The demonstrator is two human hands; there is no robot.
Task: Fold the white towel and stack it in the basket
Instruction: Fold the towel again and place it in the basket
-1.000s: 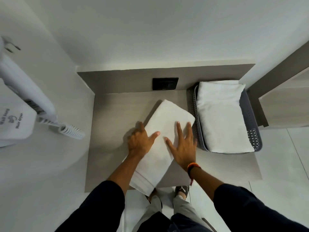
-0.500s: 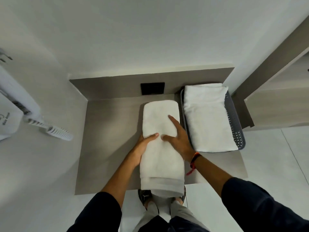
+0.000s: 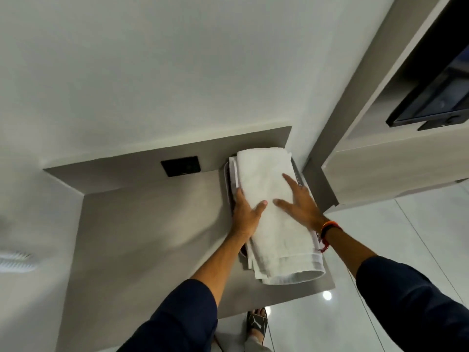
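Far to my left a white ribbed thing (image 3: 16,261) blurs at the edge of view, too smeared to identify. The grey table (image 3: 152,224) spreads out in front of me, bare on its left part, with a black wall plate (image 3: 180,165) set into the low back panel above it.

My left hand (image 3: 247,212) grips the left edge of the folded white towel (image 3: 269,204): thumb lying on top of the cloth, fingers curled down along its side, next to the left rim of the basket (image 3: 227,185). The towel lies lengthwise over the basket at the table's right end, on top of another folded white towel (image 3: 233,171) whose edge peeks out at the far left; the near end of the top towel overhangs the basket toward me. Only slivers of the dark basket show on either side.

My right hand (image 3: 298,203) lies open and flat on the towel's right half, fingers spread, pressing down. A red and black band (image 3: 327,231) circles that wrist. Both my sleeves are dark blue. Below the table edge my sandalled foot (image 3: 257,323) stands on the glossy floor (image 3: 380,250).
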